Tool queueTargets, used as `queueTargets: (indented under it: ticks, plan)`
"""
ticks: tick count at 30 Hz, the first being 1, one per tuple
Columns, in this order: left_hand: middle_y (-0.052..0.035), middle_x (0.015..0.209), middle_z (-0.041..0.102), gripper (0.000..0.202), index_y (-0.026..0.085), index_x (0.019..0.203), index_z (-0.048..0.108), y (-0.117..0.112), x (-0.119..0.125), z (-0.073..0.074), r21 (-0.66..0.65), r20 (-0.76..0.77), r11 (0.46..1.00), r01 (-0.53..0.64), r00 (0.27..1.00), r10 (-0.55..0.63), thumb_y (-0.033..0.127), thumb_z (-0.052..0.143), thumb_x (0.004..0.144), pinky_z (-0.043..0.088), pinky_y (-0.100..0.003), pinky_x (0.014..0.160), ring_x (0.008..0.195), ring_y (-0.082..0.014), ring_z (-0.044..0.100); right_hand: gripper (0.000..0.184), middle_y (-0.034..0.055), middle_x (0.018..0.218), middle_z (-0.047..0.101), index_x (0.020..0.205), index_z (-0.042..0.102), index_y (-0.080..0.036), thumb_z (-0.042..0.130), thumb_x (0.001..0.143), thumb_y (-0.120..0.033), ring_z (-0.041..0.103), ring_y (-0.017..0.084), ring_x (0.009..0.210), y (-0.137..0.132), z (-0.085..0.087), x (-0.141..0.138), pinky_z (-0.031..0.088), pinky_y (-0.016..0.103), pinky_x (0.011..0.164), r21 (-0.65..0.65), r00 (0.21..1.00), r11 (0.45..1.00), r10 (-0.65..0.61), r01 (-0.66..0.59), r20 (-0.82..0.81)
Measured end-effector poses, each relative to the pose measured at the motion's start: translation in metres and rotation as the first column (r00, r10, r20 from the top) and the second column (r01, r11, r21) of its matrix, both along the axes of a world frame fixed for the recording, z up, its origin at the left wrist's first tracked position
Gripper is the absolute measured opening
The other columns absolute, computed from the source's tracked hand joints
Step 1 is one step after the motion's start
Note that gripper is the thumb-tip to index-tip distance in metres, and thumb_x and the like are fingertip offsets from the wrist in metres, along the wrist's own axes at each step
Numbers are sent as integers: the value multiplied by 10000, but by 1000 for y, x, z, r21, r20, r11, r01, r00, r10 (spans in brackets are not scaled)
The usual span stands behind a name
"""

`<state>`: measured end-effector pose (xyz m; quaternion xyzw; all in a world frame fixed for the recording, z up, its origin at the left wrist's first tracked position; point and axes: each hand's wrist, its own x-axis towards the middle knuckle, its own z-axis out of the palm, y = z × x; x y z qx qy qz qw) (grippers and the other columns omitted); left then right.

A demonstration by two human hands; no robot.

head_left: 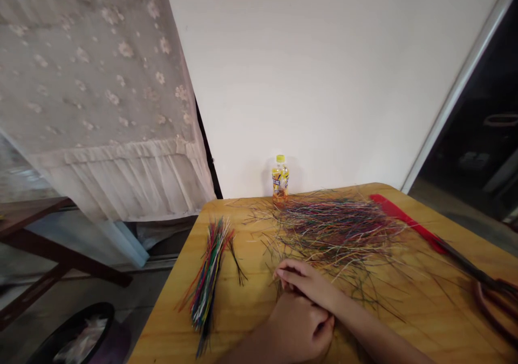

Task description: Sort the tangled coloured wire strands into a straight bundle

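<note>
My left hand [297, 329] is curled into a fist low over the table's front part. My right hand [307, 283] reaches in from the right, its fingers bent together just beyond the left one, and the two overlap. What they hold, if anything, is hidden by the fingers. Right behind them spreads a big loose pile of thin coloured wires [340, 221], stray ends running close to my right fingertips. To the left lies a long bundle of coloured wires [209, 277], with a small dark bunch [236, 259] beside it.
At the wooden table's [165, 321] back edge stands a yellow-capped bottle [280, 179] against the white wall. A red strip [400, 215] and large scissors [485, 283] lie along the right side. A dark bin [105, 331] sits on the floor, left, below a lace curtain [113, 100].
</note>
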<state>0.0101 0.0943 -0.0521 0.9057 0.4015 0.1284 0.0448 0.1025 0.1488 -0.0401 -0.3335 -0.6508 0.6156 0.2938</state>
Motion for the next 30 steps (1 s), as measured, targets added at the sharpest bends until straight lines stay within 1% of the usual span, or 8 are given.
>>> queueTargets:
  ticks: [3, 7, 12, 17, 20, 23, 30]
  plan:
    - [-44, 659, 721, 227, 206, 759, 733, 0, 1, -1, -19, -15, 1000, 1, 1000, -2, 285, 523, 794, 349, -322, 517, 555, -199, 627, 311, -17, 641, 527, 797, 599, -178, 554, 789, -486, 487, 133, 612, 0, -2, 1, 377, 266, 622, 7, 1000, 1000, 0, 0, 5]
    - [-48, 655, 717, 235, 195, 755, 731, 0, 2, 2, -37, -26, 999, 3, 1000, -4, 280, 517, 798, 335, -323, 510, 568, -200, 632, 304, -14, 642, 524, 791, 602, -176, 556, 786, -476, 484, 136, 620, -1, 1, 2, 373, 267, 625, 15, 1000, 1000, -13, 13, 14]
    - [-43, 676, 725, 239, 200, 781, 733, 0, 2, 3, -28, -21, 1000, 11, 1000, -12, 272, 507, 816, 334, -310, 517, 568, -186, 628, 296, -15, 642, 517, 797, 601, -173, 545, 795, -463, 479, 134, 614, -2, 2, 4, 369, 268, 622, 16, 1000, 1000, -11, 11, 11]
    - [-70, 669, 723, 238, 175, 765, 737, 1, 5, 6, -59, -20, 998, 30, 999, -31, 269, 521, 798, 331, -318, 490, 565, -203, 629, 304, -14, 649, 515, 789, 599, -175, 533, 812, -471, 479, 134, 625, -4, 4, 7, 366, 265, 621, 41, 1000, 999, -5, 4, 16]
    - [-80, 676, 724, 234, 166, 759, 737, 1, 5, 7, -44, 11, 998, 43, 999, -42, 253, 522, 790, 339, -321, 494, 582, -211, 637, 312, -15, 653, 511, 791, 595, -174, 545, 802, -482, 472, 133, 623, -6, 8, 8, 367, 265, 621, 27, 1000, 1000, -10, 9, 25]
    - [-72, 661, 721, 226, 171, 743, 736, 1, 5, 7, -28, 9, 999, 41, 999, -41, 245, 526, 783, 342, -317, 497, 580, -208, 640, 315, -16, 652, 510, 789, 594, -177, 546, 799, -488, 472, 134, 628, -7, 11, 7, 371, 267, 626, 28, 1000, 1000, -9, 9, 20]
    - [-61, 661, 723, 217, 172, 741, 734, 0, 5, 7, -13, -1, 999, 41, 999, -41, 250, 535, 783, 344, -300, 493, 575, -198, 645, 313, -17, 651, 503, 775, 591, -168, 556, 786, -479, 465, 130, 622, -6, 7, 8, 369, 262, 622, 29, 1000, 999, -18, 17, 16]
